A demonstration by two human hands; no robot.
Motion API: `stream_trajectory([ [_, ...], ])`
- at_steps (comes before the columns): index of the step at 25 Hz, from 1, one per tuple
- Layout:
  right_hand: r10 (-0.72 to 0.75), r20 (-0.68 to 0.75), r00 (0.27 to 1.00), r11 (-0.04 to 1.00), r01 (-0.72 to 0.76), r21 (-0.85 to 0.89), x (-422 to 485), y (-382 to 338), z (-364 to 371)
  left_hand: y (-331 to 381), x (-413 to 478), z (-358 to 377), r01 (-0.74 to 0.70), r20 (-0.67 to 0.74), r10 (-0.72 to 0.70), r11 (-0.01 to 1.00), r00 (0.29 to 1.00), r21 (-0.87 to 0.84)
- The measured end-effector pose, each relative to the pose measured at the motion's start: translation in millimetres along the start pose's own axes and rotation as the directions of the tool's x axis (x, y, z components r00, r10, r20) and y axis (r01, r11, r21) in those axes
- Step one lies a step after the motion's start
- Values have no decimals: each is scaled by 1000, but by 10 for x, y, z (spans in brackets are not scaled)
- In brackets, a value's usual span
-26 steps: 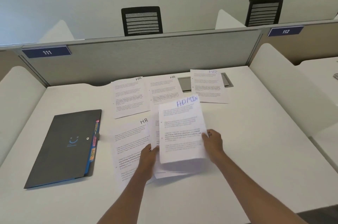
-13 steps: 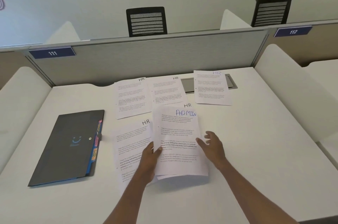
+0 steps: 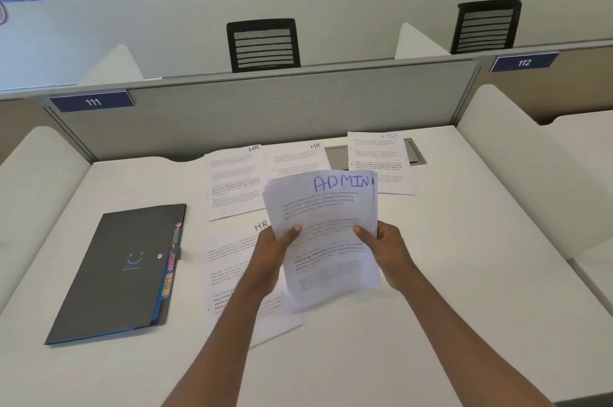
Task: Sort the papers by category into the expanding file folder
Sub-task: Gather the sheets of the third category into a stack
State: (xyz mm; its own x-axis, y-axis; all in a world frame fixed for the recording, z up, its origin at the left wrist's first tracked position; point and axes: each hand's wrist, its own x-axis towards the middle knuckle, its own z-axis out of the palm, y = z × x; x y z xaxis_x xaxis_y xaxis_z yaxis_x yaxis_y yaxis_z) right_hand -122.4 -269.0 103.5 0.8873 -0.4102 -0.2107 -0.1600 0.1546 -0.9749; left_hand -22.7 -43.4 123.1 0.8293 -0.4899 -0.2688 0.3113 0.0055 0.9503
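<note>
Both hands are on the stack of white printed sheets (image 3: 326,207), top sheet marked ADMIN in blue pen. Left hand (image 3: 277,252) pinches the stack's left edge, thumb on top. Right hand (image 3: 386,249) pinches the right edge the same way. The stack sits tilted toward the camera over the middle of the white counter (image 3: 464,274), and looks clear of the surface.

The stack isn't square: sheet edges fan out at the upper left corner and along the bottom. Only the top label shows, so I can't confirm the rest are ADMIN.

The dark grey expanding file folder (image 3: 122,270) lies flat and closed near the left edge of the counter, well apart from the stack. Coloured index tabs (image 3: 170,262) stick out of its right side. An orange one reads HR; the one above looks like ADMIN but is blurry.

White HR-marked sheets (image 3: 234,181) lie loose from the far edge toward the middle, one partly under the left forearm.

My read on doing this step well:
- Tap the bottom edge on the counter to square the stack before moving it.
- Leaf through the labels and pull any stray.
- Hold the stack with one hand at mid-edge, since thin paper sags from a corner. Free the other hand for the folder flap.
- Lift clear of the HR sheets so none drags along.
- Read the tab before dropping the stack in.
</note>
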Motion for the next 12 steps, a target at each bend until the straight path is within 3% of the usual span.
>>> stream_trajectory([
  [3,-47,-67,997,998,49,36,-17,-18,50,77,43,76,-76,7,76,997,997,-9],
  [12,-35,-141,989,999,34,-10,-114,82,76,-72,7,209,-89,-34,90,996,995,30],
])
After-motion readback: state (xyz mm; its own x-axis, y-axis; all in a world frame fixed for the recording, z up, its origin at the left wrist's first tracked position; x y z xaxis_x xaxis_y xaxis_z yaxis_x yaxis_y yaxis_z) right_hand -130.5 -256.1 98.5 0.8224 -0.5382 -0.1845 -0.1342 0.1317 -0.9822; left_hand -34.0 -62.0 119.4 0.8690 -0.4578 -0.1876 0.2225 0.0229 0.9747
